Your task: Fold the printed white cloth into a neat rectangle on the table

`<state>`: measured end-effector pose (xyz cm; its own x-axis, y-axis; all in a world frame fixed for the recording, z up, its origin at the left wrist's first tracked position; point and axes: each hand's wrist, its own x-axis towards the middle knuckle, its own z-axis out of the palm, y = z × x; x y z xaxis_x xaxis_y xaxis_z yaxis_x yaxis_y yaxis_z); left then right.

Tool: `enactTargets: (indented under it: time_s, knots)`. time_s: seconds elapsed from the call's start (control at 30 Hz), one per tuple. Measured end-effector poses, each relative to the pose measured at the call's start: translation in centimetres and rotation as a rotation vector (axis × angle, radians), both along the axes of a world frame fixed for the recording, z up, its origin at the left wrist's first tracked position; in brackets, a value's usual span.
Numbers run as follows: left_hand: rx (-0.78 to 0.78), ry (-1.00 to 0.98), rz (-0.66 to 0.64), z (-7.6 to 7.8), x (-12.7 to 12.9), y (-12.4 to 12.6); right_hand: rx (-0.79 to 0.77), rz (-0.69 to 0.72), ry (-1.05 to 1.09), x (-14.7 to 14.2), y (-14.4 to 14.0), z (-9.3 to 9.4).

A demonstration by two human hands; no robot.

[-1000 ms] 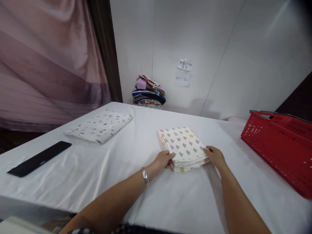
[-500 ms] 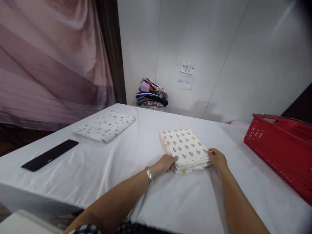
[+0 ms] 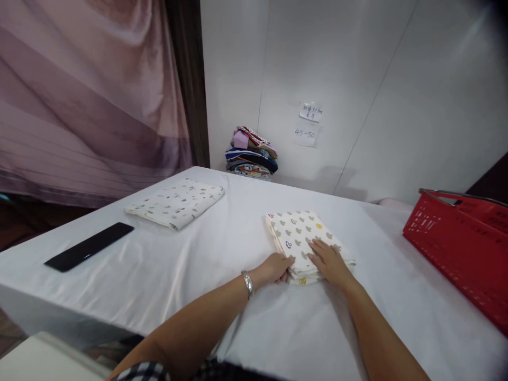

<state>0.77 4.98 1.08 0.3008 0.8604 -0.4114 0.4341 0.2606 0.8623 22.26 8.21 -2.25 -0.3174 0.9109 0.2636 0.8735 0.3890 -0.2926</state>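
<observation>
A folded cream cloth with a grey and coloured print (image 3: pixel 296 234) lies on the white-covered table (image 3: pixel 222 264) in front of me. My left hand (image 3: pixel 274 267), a silver bracelet on its wrist, grips the cloth's near left corner. My right hand (image 3: pixel 329 263) lies flat on top of the cloth's near part, fingers spread, palm down.
A second folded white printed cloth (image 3: pixel 177 202) lies at the left rear of the table. A flat black bar (image 3: pixel 89 246) lies near the left edge. A red plastic basket (image 3: pixel 462 243) stands at the right. A stack of folded colourful clothes (image 3: pixel 252 156) sits at the wall.
My right hand has moved from the cloth's right near edge onto its top surface. My left hand stays at the near left corner. The view has shifted slightly.
</observation>
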Motion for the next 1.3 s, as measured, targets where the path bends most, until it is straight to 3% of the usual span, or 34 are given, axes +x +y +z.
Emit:
enactTargets:
  time_s: [0.1, 0.23, 0.33, 0.57, 0.73, 0.83, 0.93, 1.1, 1.2, 1.3]
  knots:
    - [-0.005, 0.009, -0.003, 0.0, -0.1, 0.0, 0.031, -0.005, 0.038, -1.4, -1.0, 1.0]
    - [0.006, 0.013, -0.024, -0.1, -0.2, 0.2, 0.052, 0.268, 0.037, -4.2, -3.3, 2.3]
    - [-0.009, 0.010, -0.032, -0.2, -0.3, 0.3, -0.001, 0.400, -0.043, -5.7, -4.5, 1.9]
    - [-0.005, 0.034, -0.093, -0.9, -2.7, 2.1, 0.196, 0.263, -0.225, -5.9, -4.7, -1.1]
    - [0.202, 0.202, 0.146, -1.1, -6.3, 6.0, 0.313, 0.291, -0.247, -6.1, -4.5, -1.3]
    - [0.319, 0.285, 0.252, -1.1, -7.4, 8.2, 0.355, 0.331, -0.214, -4.6, -4.3, -1.1]
    - [0.444, 0.352, 0.287, -1.4, -7.1, 9.2, 0.366, 0.355, -0.172, -0.6, -4.3, -1.1]
    - [0.596, 0.326, 0.108, -2.2, -5.1, 8.6, 0.314, 0.241, -0.163, 6.2, -5.5, -1.1]
    - [0.707, 0.290, -0.019, -2.5, -4.5, 7.8, 0.311, 0.201, -0.197, 6.6, -6.5, -1.4]
    - [0.748, 0.288, -0.029, -2.5, -4.5, 7.6, 0.305, 0.139, -0.224, 5.2, -7.0, -1.8]
